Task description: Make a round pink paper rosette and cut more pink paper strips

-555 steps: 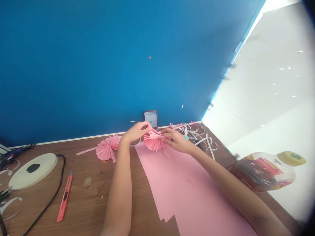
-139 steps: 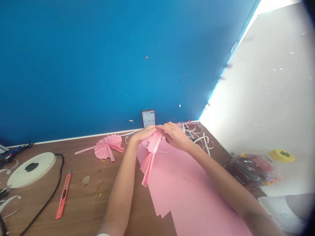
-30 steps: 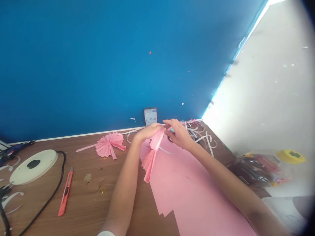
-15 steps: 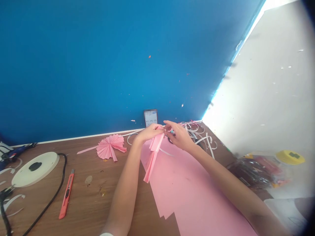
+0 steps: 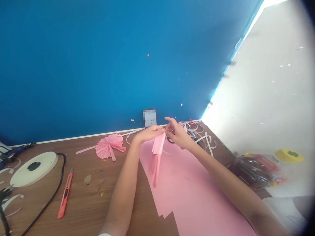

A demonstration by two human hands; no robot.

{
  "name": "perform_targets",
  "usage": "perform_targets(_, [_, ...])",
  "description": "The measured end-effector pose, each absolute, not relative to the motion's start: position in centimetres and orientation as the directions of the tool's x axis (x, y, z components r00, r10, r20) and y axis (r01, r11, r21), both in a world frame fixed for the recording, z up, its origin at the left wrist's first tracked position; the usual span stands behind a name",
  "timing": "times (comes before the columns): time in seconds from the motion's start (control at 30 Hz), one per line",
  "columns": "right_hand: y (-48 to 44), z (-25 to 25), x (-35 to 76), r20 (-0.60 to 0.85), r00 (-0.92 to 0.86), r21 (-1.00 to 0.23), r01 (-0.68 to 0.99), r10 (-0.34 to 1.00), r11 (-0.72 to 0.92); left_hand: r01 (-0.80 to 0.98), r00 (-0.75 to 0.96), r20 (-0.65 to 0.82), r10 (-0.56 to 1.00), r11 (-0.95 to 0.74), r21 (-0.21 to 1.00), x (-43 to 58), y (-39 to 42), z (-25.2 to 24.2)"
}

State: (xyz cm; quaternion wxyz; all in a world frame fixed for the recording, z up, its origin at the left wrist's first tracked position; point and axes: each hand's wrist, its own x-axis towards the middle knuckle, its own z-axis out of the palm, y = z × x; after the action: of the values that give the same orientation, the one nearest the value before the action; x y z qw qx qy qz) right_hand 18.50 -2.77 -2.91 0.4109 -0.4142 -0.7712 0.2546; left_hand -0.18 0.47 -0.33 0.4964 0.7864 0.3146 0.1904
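My left hand [image 5: 148, 133] and my right hand [image 5: 177, 134] meet near the back of the wooden table [image 5: 86, 196], both pinching the top end of a pleated pink paper strip [image 5: 157, 154]. The strip hangs down, folded nearly flat, above a stack of pink paper sheets [image 5: 187, 193]. A finished pink paper fan [image 5: 108, 147] lies flat on the table to the left of my left hand.
A phone [image 5: 150, 118] leans on the blue wall behind my hands. White paper strips [image 5: 199, 134] curl at the back right. An orange utility knife [image 5: 65, 193], a black cable [image 5: 52, 196] and a white round disc [image 5: 33, 165] lie left. A clear jar with a yellow lid [image 5: 265, 167] is right.
The pleated strip has swung from slanting left to hanging almost straight down. My right fingers have lifted slightly at its top end.
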Motion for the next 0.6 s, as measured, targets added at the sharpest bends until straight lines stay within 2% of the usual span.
perform_targets(0.13, [-2.6,-2.9,18.8,0.408,-0.325,-0.712,0.471,0.853,0.52,0.347,0.749,-0.009,0.662,-0.381,0.857,0.1,0.8,-0.7])
perform_targets(0.2, [-2.6,-3.0,18.9,0.394,-0.306,-0.661,0.561,0.866,0.499,0.357,0.737,-0.003,0.676,-0.385,0.851,-0.2,0.8,-0.6])
perform_targets(0.27, [-2.6,-3.3,19.1,0.358,-0.251,-0.549,0.722,0.899,0.421,0.347,0.721,-0.011,0.693,-0.347,0.871,-0.8,0.6,-0.3])
perform_targets(0.33, [-2.3,-4.1,19.3,0.305,-0.19,-0.386,0.871,0.933,0.304,0.3,0.717,-0.032,0.697,-0.266,0.916,-1.6,0.3,0.1])
perform_targets(0.4, [-1.9,-5.2,19.5,0.238,-0.169,-0.243,0.943,0.956,0.227,0.229,0.719,-0.039,0.694,-0.184,0.956,-2.3,0.1,0.4])
perform_targets(0.5, [-1.2,-7.1,19.5,0.086,-0.208,-0.169,0.961,0.974,0.22,0.082,0.724,0.037,0.689,-0.139,0.987,-2.8,-0.1,0.7])
perform_targets(0.6, [-0.9,-8.5,19.2,0.07,-0.205,-0.113,0.971,0.976,0.211,-0.032,0.715,0.115,0.69,-0.132,0.991,-2.7,-0.1,0.8])
